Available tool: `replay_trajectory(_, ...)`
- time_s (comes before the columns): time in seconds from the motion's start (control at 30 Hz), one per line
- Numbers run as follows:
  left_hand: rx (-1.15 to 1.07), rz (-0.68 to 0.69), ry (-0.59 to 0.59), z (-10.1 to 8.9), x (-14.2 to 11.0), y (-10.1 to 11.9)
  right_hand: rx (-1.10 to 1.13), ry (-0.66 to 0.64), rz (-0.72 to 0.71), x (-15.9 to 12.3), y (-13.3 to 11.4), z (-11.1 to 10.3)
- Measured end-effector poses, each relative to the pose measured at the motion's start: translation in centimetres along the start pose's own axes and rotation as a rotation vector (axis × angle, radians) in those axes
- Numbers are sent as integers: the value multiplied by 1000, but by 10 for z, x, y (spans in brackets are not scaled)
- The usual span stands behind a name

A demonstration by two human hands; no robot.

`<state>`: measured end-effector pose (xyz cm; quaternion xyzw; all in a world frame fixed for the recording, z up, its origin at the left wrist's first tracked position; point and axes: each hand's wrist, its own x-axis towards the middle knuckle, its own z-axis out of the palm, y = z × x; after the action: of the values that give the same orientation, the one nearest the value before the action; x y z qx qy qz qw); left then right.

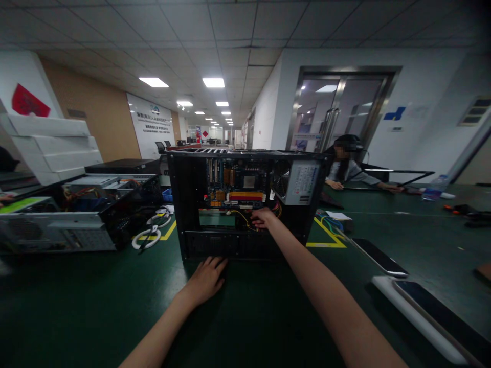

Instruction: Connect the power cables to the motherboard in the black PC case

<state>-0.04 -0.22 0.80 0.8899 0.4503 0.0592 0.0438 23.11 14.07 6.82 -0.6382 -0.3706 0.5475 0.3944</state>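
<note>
An open computer case [210,245] stands upright in front of me on the green table. Inside it I see a motherboard [236,179] with red and yellow memory slots, and a silver power supply [304,181] at upper right beside a fan. My right hand [263,219] reaches into the case below the motherboard, its fingers closed around thin cables [243,216], one of them yellow with a small white plug. Fingers spread, my left hand [208,278] lies on the table, its tips at the lower front edge of the case.
Other opened computer cases [76,225] sit at left beside white boxes [53,145] and a coiled white cable [146,238]. Phone-like black slabs [379,255] lie at right. Across the table sits a person [351,171]. A plastic bottle [436,188] is at far right.
</note>
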Motion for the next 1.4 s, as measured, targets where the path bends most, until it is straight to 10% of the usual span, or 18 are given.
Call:
replay_trajectory(0.2,-1,-3,9,3,0,-2,-355,203,-315,-4,2,9)
replay_trajectory(0.5,10,2,4,1,0,0,-936,-64,-419,-18,0,24)
replay_trajectory(0.83,14,-13,6,1,-1,1,-1205,-84,-597,14,11,40)
replay_trajectory(1.4,-2,-25,-6,-3,0,4,-1167,-467,-173,14,12,38)
